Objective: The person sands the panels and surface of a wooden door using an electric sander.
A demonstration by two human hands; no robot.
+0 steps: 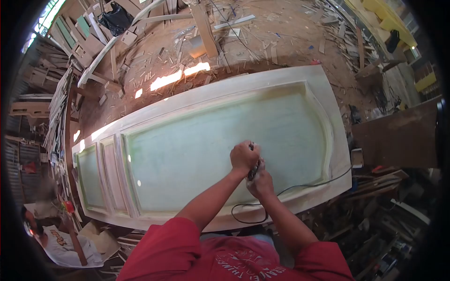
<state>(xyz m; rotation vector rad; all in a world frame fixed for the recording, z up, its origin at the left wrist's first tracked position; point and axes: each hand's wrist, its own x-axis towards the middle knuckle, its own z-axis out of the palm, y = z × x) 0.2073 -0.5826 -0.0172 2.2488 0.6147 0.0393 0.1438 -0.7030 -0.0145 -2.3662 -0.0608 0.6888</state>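
A large panelled door (225, 126) lies flat in front of me, with a pale green main panel and a light wooden frame. Over the lower middle of that panel, my left hand (244, 157) is closed on a dark handheld tool (253, 171). Just below and to the right, my right hand (260, 181) wraps round the same tool. Most of the tool is hidden by my fingers. A black cable (300, 187) loops beside my right wrist and runs across the door to its right edge.
A person in a white shirt (70, 246) is at the lower left. Wood scraps (178, 51) litter the ground beyond the door. A brown board (398, 136) stands at the right, and offcuts (375, 192) lie below it. A black bag (116, 19) hangs at the upper left.
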